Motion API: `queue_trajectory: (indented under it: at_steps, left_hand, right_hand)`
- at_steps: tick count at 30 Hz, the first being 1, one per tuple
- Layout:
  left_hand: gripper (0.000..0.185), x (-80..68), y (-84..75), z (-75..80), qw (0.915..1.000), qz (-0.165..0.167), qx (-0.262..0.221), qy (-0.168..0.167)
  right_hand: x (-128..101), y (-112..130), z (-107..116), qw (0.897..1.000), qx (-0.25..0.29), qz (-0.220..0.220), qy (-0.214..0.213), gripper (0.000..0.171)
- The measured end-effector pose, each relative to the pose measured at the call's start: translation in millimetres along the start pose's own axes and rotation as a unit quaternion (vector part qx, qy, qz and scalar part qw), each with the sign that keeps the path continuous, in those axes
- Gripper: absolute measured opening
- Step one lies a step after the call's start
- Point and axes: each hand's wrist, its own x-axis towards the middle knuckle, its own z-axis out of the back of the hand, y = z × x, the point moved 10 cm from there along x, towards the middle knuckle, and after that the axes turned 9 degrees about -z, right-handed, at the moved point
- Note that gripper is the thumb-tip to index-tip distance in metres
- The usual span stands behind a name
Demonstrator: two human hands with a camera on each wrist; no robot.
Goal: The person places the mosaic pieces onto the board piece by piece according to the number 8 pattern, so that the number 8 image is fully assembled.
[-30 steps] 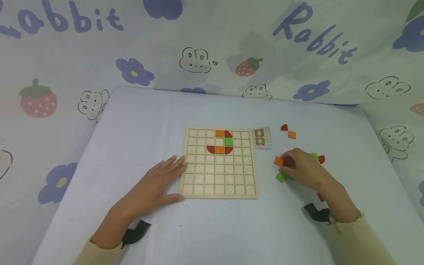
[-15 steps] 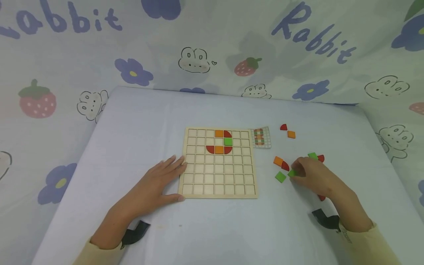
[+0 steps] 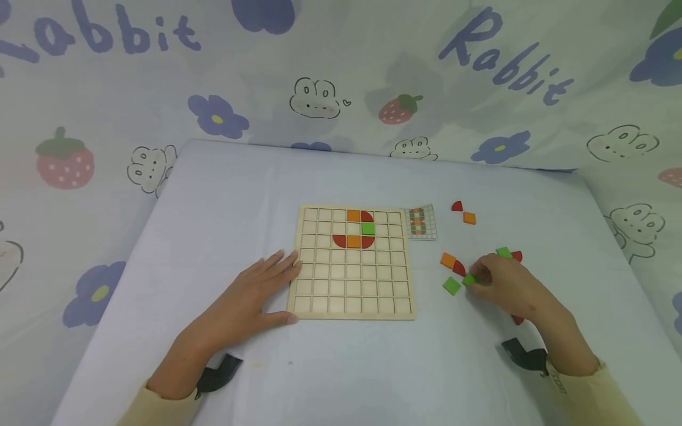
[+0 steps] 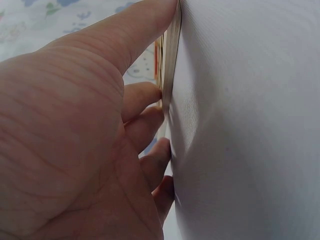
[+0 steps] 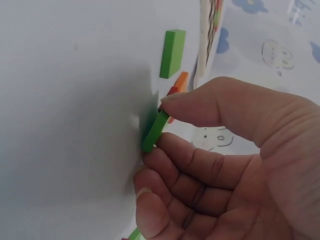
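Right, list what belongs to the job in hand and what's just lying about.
Apparently the job's: grid board; pattern card; green piece pinched by the right hand; other coloured pieces.

Just surroundings: rabbit-print backdrop; white tablecloth.

One board with seven rows of seven cells; one pattern card at its two o'clock; one left hand between eight and nine, one right hand at three; on the board, toward twelve, two orange squares, three red quarter-rounds and one green square; off it, between two and four o'clock, two loose orange squares, four loose red quarter-rounds and three further green squares, any beneath the right hand uncountable; two cream sleeves; two black strips.
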Motion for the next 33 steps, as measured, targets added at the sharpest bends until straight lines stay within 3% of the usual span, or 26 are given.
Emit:
queue_trajectory:
  at_steps: [10,16,23,33]
  left_hand:
    - [0.096,0.6,-3.7,3.8,0.9999,-0.004,-0.001,-0.009]
    - [0.096,-0.7,-4.8,6.7,0.9998,-0.015,0.001,-0.017]
    - [0.094,-1.4,-5.2,8.4,0.9997,-0.014,-0.005,-0.019]
    - [0.096,0.0,-3.0,4.7,0.9999,-0.006,-0.008,-0.012]
  right_hand:
    - [1.8,7.7,1.5,1.000,0.010,0.013,0.000,0.033]
    - [0.6,28.3,14.8,0.997,0.033,0.054,-0.041,0.028]
    - [17.7,86.6,25.3,0.992,0.025,0.109,-0.066,0.026]
    - [60.5,185.4,6.3,0.982,-0.026,0.182,-0.039,0.029]
